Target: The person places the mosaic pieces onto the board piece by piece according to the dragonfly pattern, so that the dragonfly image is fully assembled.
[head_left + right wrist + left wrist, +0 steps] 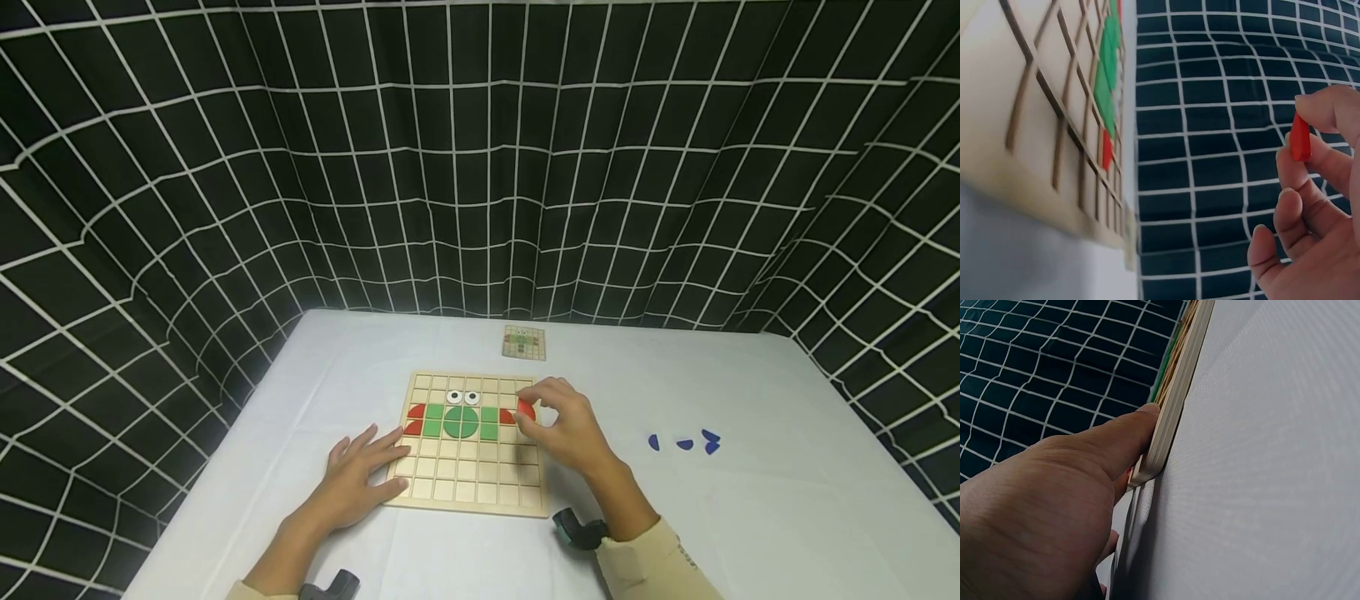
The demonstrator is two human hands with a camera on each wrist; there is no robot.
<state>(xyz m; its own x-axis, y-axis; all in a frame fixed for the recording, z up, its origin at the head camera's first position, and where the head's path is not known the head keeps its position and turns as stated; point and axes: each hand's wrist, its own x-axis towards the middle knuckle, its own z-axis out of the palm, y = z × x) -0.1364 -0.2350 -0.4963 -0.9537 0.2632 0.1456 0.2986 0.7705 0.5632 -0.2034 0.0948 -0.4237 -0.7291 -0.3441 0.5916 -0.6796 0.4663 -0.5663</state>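
A square wooden grid board (472, 471) lies on the table, bearing green tiles (461, 422), two eye pieces (462, 397) and red tiles (412, 427) at its left side. Between thumb and index finger, my right hand (564, 423) pinches a red tile (1300, 137) over the board's right side. One more red tile (507, 416) lies in the grid just left of those fingertips. My left hand (358, 479) rests with spread fingers on the board's left edge, and its thumb touches the rim in the left wrist view.
Several dark blue pieces (685, 444) lie on the white tablecloth (750, 517) at the right. Behind the board is a small picture card (524, 342) with a similar pattern. A black curtain with white grid lines (465, 183) surrounds the table's back and sides.
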